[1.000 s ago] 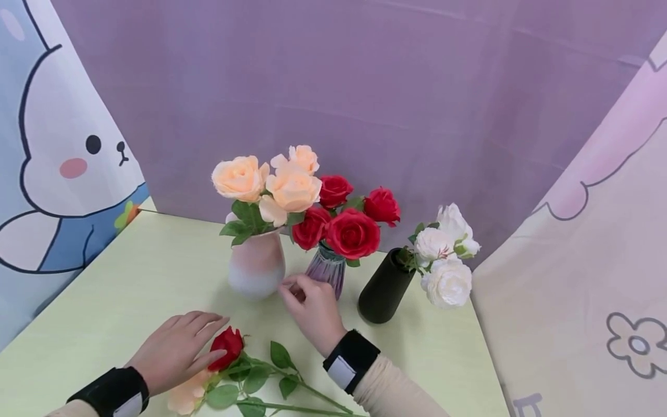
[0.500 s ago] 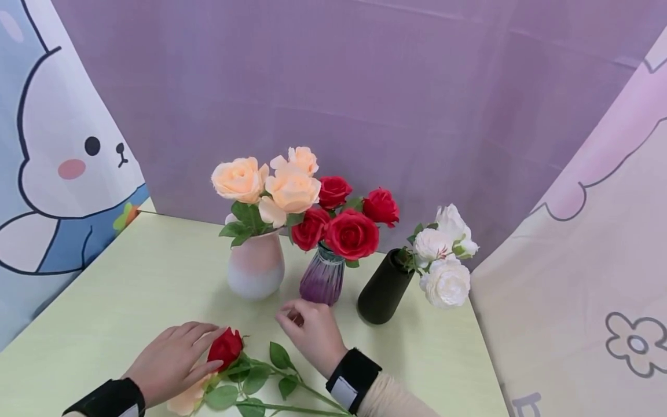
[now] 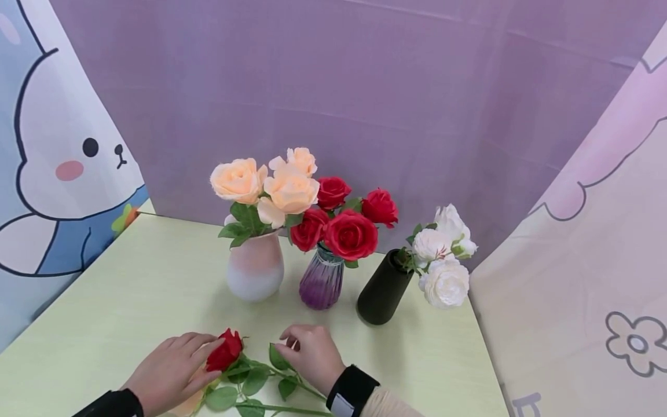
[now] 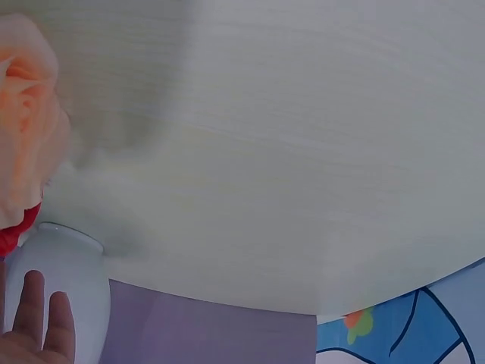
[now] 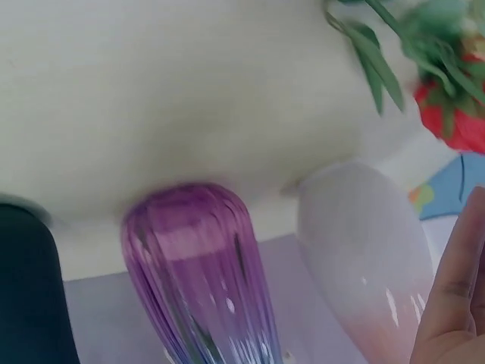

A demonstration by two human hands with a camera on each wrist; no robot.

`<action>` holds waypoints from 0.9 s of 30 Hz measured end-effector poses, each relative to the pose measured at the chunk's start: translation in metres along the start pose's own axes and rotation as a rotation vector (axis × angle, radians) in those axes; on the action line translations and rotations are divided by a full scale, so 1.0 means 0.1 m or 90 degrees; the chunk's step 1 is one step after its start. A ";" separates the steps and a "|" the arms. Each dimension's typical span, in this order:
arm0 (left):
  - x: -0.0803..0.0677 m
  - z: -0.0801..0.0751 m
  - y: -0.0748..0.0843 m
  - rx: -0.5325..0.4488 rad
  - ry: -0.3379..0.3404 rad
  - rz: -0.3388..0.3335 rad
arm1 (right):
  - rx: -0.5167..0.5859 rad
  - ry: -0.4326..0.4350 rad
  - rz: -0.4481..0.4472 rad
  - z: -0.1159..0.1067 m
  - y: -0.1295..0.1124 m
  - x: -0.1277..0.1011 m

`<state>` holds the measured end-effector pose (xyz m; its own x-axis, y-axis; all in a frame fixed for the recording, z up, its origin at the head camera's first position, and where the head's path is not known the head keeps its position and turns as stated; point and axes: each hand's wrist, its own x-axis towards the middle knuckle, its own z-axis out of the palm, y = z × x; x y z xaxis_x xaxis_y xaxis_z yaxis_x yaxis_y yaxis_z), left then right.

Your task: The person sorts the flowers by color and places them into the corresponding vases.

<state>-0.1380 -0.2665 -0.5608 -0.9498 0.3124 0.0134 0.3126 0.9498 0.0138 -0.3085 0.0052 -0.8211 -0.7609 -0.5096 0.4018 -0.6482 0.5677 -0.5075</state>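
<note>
— Where's the loose red rose (image 3: 225,351)?
— Flat on the bench (image 3: 130,289). Left hand (image 3: 169,370) rests open-fingered on its bloom; right hand (image 3: 310,354), fingers curled, nothing visibly gripped.
— Best lifted by the stem.

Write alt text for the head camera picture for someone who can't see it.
Two hands reach a red rose lying on a pale green table: left hand touches the bloom, right hand is at its leaves. Behind stand three vases of roses.
</note>
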 end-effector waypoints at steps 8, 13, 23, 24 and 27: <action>-0.03 0.21 -0.09 0.020 0.035 0.017 | -0.037 -0.045 -0.010 0.32 0.26 -0.21; -0.05 0.19 -0.07 0.020 0.043 0.021 | -0.048 -0.053 -0.027 0.56 0.44 -0.32; -0.07 0.21 -0.09 0.023 0.048 0.013 | -0.106 -0.073 -0.079 1.15 0.71 -0.59; -0.07 0.20 -0.08 0.022 0.045 0.011 | -0.117 -0.075 -0.083 1.22 0.74 -0.62; -0.08 0.19 -0.08 0.020 0.035 0.005 | -0.163 -0.082 -0.092 1.38 0.83 -0.69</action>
<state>-0.1330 -0.2762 -0.5804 -0.9453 0.3188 0.0686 0.3183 0.9478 -0.0176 -0.3055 -0.0015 -0.9964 -0.6614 -0.6645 0.3479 -0.7478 0.6201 -0.2373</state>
